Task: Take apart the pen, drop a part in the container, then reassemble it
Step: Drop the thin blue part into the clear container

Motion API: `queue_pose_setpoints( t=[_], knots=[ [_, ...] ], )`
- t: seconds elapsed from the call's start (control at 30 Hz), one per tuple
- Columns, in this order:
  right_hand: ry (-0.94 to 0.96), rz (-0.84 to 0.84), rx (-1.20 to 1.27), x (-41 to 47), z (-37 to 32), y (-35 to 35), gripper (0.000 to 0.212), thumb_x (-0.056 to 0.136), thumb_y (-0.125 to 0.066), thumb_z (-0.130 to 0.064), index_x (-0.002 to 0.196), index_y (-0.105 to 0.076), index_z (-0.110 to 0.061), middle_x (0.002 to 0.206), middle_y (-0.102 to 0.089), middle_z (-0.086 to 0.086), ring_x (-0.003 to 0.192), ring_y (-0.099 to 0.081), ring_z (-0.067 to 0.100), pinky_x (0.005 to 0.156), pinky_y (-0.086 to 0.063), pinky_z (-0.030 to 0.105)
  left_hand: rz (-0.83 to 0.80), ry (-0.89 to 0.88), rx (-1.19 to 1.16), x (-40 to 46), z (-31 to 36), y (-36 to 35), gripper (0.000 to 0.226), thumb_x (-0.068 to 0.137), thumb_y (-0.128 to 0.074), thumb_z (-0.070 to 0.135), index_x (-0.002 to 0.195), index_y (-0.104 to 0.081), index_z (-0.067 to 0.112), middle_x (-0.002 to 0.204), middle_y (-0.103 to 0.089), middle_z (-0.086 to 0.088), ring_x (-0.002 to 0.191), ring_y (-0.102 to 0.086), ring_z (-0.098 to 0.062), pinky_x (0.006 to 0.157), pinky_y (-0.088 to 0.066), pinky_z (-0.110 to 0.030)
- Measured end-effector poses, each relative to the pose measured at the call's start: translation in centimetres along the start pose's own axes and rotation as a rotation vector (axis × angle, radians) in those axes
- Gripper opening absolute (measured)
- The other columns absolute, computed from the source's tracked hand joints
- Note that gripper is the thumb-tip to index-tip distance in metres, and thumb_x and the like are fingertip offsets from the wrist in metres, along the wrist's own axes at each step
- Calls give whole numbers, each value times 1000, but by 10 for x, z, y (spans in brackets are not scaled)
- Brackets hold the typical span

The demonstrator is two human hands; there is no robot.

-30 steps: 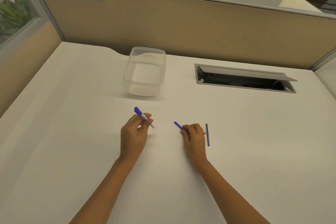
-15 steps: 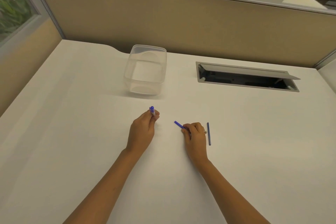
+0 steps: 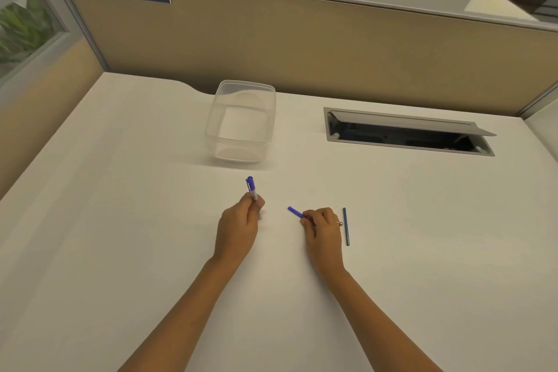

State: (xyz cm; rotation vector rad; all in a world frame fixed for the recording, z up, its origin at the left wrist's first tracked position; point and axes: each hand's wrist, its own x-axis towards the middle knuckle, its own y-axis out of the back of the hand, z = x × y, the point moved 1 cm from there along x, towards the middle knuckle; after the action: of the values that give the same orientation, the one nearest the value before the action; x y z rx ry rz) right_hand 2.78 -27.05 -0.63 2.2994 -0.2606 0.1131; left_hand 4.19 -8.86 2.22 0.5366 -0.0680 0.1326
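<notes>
Blue pen cap (image 3: 250, 186) above left fingers (image 3: 255, 204), barrel (image 3: 296, 212) left of right fingers (image 3: 306, 220)

Left hand (image 3: 240, 222): lower end of the capped pen section (image 3: 251, 187) buried in the closed fingers. Right hand (image 3: 323, 228): blue barrel piece (image 3: 295, 211) shows only toward 10 o'clock, remainder covered. Both forearms cut by the bottom edge. Cable tray (image 3: 407, 133) interior too dark to resolve. Table (image 3: 120, 220) cut at left and right edges.
</notes>
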Motion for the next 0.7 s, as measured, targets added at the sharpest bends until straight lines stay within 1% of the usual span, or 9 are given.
queue_pose_setpoints(
  t=[0.13,0.23,0.33,0.4,0.47,0.53,0.6,0.67,0.7],
  knots=[
    [-1,5,-4,0,0,0,10,89,-59,-6,95,-67,-5,92,-58,10,84,-51,25,74,-39,27,69,-53,-90,10,17,13,21,97,-44,29,94,-63,22,89,-71,5,78,-64,-11,69,-48,-21],
    [-1,4,-5,-1,0,-1,10,89,-59,-6,95,-67,-5,92,-58,10,83,-51,26,74,-41,28,116,-58,-291,16,33,24,18,97,-43,32,96,-60,26,96,-70,12,89,-66,-10,77,-53,-27],
    [-3,4,-3,0,-1,-1,11,89,-59,-6,96,-67,-5,93,-58,10,85,-52,25,75,-41,28,227,-89,-448,14,42,27,20,96,-39,34,100,-56,23,102,-69,5,99,-66,-15,80,-56,-29],
    [-5,0,-4,0,0,-1,11,89,-59,-6,97,-67,-5,93,-58,10,85,-52,25,75,-40,26,244,-82,-520,9,43,22,17,96,-38,37,100,-53,30,106,-67,4,101,-66,-13,81,-55,-27],
    [-3,1,-8,-1,0,-1,11,89,-59,-7,97,-67,-5,93,-58,10,85,-52,25,74,-39,25,191,-63,-473,4,36,16,13,97,-38,31,100,-50,31,106,-67,5,99,-66,-11,81,-55,-25],
    [-2,-1,-11,-1,0,-1,11,89,-58,-7,97,-67,-5,93,-58,10,85,-51,24,74,-39,25,60,-36,-236,3,20,10,15,98,-41,27,100,-55,23,99,-70,3,92,-67,-15,79,-53,-27],
    [-2,0,-12,-1,0,-1,11,89,-58,-8,97,-67,-6,94,-58,10,85,-51,24,74,-39,24,-61,-9,-1,3,6,6,19,95,-47,28,98,-62,16,90,-73,-3,82,-68,-21,74,-54,-35],
    [-1,6,-8,-1,1,-2,11,89,-59,-6,96,-67,-6,93,-58,10,84,-51,24,74,-39,26,-90,15,26,4,-2,8,18,93,-52,29,94,-65,17,85,-72,-3,80,-67,-21,72,-54,-38],
    [-1,8,-7,-1,1,-2,10,89,-59,-6,95,-67,-6,92,-58,10,84,-51,25,74,-38,26,-86,18,11,5,-2,10,15,92,-53,29,92,-65,20,85,-71,2,82,-67,-18,72,-54,-35]
  ],
)
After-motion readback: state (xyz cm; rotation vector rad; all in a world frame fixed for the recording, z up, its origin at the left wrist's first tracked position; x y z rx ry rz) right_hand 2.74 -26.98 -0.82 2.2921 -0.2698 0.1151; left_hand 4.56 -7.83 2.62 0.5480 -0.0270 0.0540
